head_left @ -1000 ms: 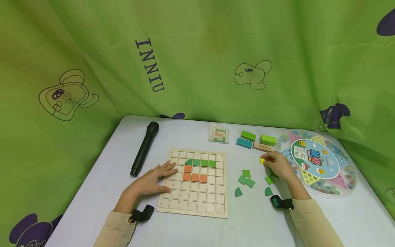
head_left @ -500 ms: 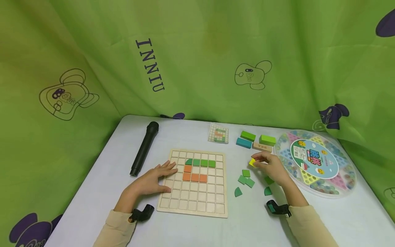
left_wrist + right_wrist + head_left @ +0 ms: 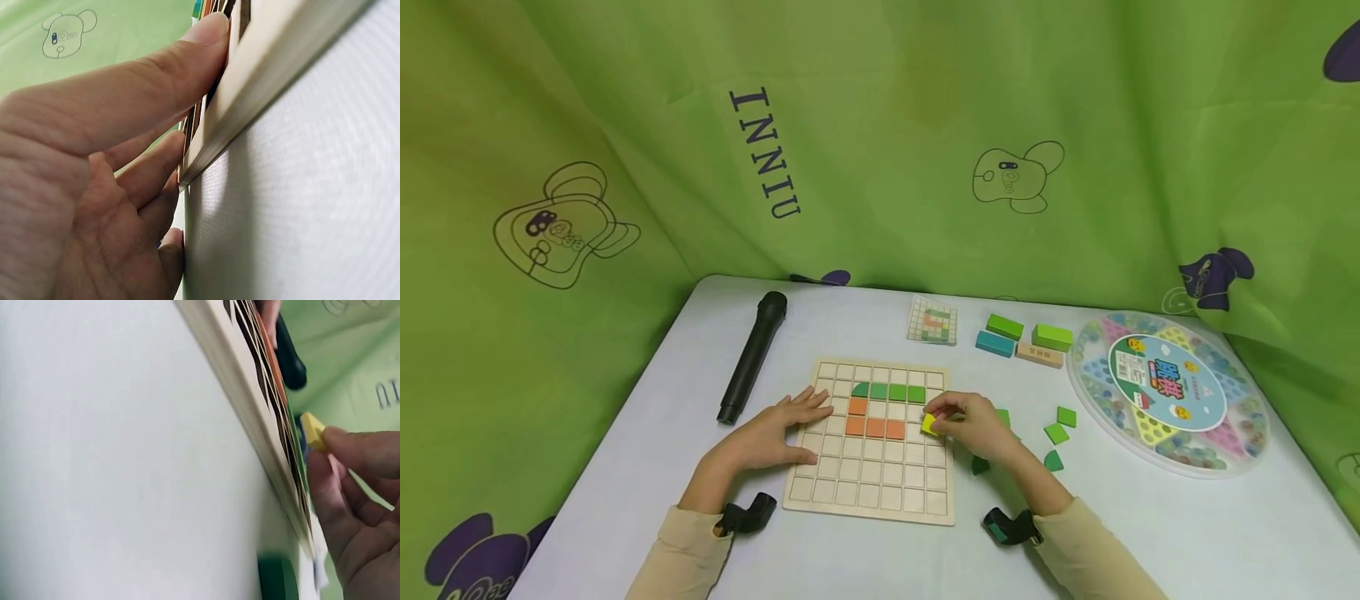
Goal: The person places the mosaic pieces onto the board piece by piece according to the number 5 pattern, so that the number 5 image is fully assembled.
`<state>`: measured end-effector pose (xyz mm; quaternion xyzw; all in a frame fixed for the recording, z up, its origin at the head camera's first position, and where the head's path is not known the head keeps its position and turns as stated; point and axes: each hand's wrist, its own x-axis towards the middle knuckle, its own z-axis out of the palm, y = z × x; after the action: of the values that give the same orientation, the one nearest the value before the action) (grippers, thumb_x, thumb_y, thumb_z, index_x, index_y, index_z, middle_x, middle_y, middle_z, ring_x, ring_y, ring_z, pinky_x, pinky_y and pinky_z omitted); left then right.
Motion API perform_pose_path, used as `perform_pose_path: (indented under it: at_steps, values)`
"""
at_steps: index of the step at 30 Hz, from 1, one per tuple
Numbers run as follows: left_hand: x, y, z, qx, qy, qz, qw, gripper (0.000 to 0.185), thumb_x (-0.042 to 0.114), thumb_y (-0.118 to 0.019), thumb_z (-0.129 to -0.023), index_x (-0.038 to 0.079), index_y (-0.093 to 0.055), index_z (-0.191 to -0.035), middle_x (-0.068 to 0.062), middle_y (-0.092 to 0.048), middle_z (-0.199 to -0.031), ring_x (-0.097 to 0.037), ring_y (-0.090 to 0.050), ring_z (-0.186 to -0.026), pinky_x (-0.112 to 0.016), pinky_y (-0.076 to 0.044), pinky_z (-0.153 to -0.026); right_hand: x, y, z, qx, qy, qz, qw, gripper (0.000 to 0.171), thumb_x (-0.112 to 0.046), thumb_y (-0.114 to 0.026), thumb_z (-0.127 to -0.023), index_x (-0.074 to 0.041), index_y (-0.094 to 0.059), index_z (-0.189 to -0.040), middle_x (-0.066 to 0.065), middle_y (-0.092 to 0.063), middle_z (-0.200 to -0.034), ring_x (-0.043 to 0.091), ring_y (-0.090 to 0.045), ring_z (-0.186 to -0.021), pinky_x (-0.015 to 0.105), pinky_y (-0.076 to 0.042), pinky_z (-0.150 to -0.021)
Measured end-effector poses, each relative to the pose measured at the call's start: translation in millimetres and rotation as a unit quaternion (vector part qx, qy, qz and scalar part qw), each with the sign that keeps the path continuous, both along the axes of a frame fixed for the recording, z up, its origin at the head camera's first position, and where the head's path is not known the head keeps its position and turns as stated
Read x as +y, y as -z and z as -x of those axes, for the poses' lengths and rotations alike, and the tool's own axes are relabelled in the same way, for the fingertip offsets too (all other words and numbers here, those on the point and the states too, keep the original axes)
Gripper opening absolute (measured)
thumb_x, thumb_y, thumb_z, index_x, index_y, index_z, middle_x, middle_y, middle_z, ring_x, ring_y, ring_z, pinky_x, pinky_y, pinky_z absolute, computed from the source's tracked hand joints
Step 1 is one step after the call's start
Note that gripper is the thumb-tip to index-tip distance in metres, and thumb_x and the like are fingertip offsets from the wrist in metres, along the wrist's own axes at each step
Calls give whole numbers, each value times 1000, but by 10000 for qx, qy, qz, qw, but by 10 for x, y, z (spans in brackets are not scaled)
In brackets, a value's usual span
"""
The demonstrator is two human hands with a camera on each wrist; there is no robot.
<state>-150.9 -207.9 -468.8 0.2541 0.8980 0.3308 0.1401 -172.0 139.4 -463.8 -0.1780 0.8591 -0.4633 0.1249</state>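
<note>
A wooden grid board [image 3: 868, 475] lies on the white table, with a row of green tiles [image 3: 898, 392] and several orange tiles [image 3: 876, 427] set in its cells. My left hand [image 3: 767, 437] rests on the board's left edge, thumb and fingers spread, as the left wrist view also shows. Over the board's right side, my right hand [image 3: 973, 425] pinches a yellow tile [image 3: 928, 424] between thumb and fingers. The right wrist view shows this yellow tile [image 3: 313, 430] held just above the board surface. Part of the loose green tiles is hidden behind the right hand.
Loose green tiles [image 3: 1057, 433] lie right of the board. Behind stand a pattern card [image 3: 933, 321], green blocks [image 3: 1052, 337], a blue block [image 3: 996, 343] and a wooden block [image 3: 1040, 355]. A round game box [image 3: 1165, 450] sits at right, a black microphone [image 3: 751, 358] at left.
My right hand has carried the yellow tile left from beside the game box to over the board's right side. My left hand has stayed in place on the board.
</note>
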Motion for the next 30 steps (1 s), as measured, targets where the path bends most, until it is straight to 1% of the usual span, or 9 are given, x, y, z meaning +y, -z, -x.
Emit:
perform_pose_path:
  at_steps: [5,7,11,14,17,21,23,27,30]
  values:
    - [-1,4,-1,-5,-12,15,10000,74,32,-78,-75,13,-48,-140,-2,-29,-155,-28,-16,-146,-53,-13,-118,-154,27,-9,48,-267,-222,9994,13,-6,-67,-86,-9,-69,-99,0,-64,-86,13,-56,-79,20,-49,-65]
    - [-3,7,0,-17,-27,28,10000,74,32,-78,-75,14,-48,-140,-1,-29,-155,-27,-15,-146,-52,-12,-119,-190,27,-11,132,-320,-330,9989,13,-5,-66,-86,-9,-68,-98,-2,-63,-85,13,-56,-78,20,-49,-66]
    - [1,9,6,37,-11,-3,10000,74,32,-78,-75,13,-48,-140,-3,-30,-154,-29,-17,-146,-54,-13,-118,-233,22,-13,328,-392,-491,9975,13,-6,-66,-86,-11,-69,-98,-3,-61,-85,11,-55,-76,20,-49,-65]
    - [2,9,11,73,-6,-17,10000,74,32,-78,-75,12,-49,-139,-4,-31,-154,-30,-18,-145,-55,-14,-117,-247,29,-11,440,-432,-540,9966,14,-6,-67,-86,-12,-70,-98,-3,-61,-87,9,-55,-76,20,-49,-65]
    - [-3,9,11,45,-30,-2,10000,74,32,-78,-74,13,-48,-140,-2,-31,-154,-29,-18,-145,-54,-13,-118,-253,36,-12,515,-459,-577,9959,15,-6,-68,-85,-13,-71,-98,-3,-61,-87,8,-54,-76,19,-49,-65]
    - [0,5,6,15,-56,-11,10000,74,31,-79,-74,13,-48,-140,0,-31,-154,-27,-17,-146,-53,-13,-118,-249,47,-17,593,-492,-574,9954,16,-6,-68,-84,-12,-71,-98,-3,-61,-87,7,-54,-76,19,-49,-66]
    - [5,9,4,34,-34,-37,10000,74,31,-79,-74,13,-49,-139,-1,-31,-154,-28,-18,-146,-54,-13,-118,-238,60,-22,607,-495,-528,9955,16,-6,-68,-84,-12,-71,-99,-3,-61,-88,7,-54,-77,19,-49,-67]
    - [1,6,5,28,21,-112,9999,73,31,-78,-75,11,-48,-139,-4,-31,-154,-30,-17,-145,-55,-12,-118,-195,81,-29,520,-467,-290,9971,19,-10,-68,-86,-12,-70,-105,-2,-63,-92,8,-57,-82,19,-52,-72]
    - [1,-10,6,45,70,-126,9999,74,32,-77,-76,10,-48,-140,-6,-31,-154,-32,-17,-145,-56,-12,-117,-121,77,-41,507,-382,-27,9980,23,-12,-68,-87,-10,-69,-109,1,-66,-98,11,-60,-87,22,-54,-77]
